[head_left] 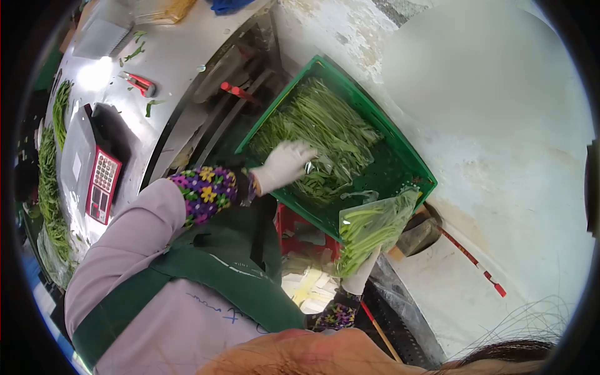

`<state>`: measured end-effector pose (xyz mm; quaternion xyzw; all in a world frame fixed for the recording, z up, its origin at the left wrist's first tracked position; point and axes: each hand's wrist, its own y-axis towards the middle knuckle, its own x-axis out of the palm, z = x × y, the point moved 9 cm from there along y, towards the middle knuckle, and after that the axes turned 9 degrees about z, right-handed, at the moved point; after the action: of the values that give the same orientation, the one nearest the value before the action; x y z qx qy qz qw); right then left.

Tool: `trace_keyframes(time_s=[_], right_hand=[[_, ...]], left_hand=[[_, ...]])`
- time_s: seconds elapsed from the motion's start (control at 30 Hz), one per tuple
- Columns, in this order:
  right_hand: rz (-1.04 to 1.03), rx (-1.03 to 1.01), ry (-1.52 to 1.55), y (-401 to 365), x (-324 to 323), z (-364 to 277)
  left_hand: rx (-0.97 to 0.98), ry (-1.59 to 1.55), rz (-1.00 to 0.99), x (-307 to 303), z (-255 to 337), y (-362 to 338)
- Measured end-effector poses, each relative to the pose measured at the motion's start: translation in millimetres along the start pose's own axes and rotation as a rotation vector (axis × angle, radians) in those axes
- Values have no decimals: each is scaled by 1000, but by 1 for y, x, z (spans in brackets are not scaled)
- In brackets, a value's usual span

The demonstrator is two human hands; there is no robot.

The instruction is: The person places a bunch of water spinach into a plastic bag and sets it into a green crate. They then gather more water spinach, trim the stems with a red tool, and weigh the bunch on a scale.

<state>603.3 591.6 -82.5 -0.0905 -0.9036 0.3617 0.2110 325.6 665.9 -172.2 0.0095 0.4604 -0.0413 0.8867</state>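
One left hand (pixel 285 166), gloved, empty with fingers loosely extended, is over bagged greens (pixel 331 122) in a green crate (pixel 312 219); the right hand (pixel 362 275) grips a clear bag of stems (pixel 369 231) (partly hiding it) by the crate's edge; farther off, a red cutter (pixel 142 85) lies on the tabletop (pixel 178 47).

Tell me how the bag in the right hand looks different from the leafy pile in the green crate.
The bag shows pale, thick stems; the leafy pile looks darker and thinner. The bag is smaller than the leafy pile. The bag is in the right hand; the leafy pile lies in the green crate. Both are green.
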Motion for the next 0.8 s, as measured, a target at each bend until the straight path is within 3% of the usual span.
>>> trace_keyframes(time_s=[0.03, 0.13, 0.2, 0.23, 0.27, 0.33, 0.4, 0.47, 0.53, 0.6, 0.67, 0.7, 0.73, 0.8], right_hand=[[161, 125, 104, 12, -32, 11], [243, 185, 45, 21, -43, 13], [231, 140, -14, 30, -34, 2], [272, 65, -196, 35, -40, -8], [310, -11, -376, 39, -45, -18], [350, 9, -312, 50, -51, -24], [319, -6, -484, 67, -53, -37], [321, 0, -534, 102, -84, -38], [248, -131, -660, 142, -94, -43], [260, -336, -960, 166, -86, -55], [556, -192, -1311, 188, -122, -53], [683, -316, -1682, 192, -117, -57], [759, -413, -1699, 184, -94, -56], [653, -761, -1784, 173, -30, -53]], left_hand=[[53, 178, 23, 15, -19, 9], [206, 443, -46, 49, -57, 18], [210, 467, -92, 77, -68, 2], [217, 494, -138, 90, -73, -9], [217, 493, -143, 89, -72, -18], [198, 438, -45, 64, -64, -23], [186, 402, -30, 53, -62, -10], [49, 394, 27, 49, -75, 15], [-38, 388, 14, 45, -79, 37], [-99, 326, 128, 38, -75, 48], [-122, 226, 138, 28, -64, 42], [-108, 150, 188, 20, -58, 35], [-98, 76, 236, 11, -53, 25], [-99, -16, 201, 0, -45, 3]])
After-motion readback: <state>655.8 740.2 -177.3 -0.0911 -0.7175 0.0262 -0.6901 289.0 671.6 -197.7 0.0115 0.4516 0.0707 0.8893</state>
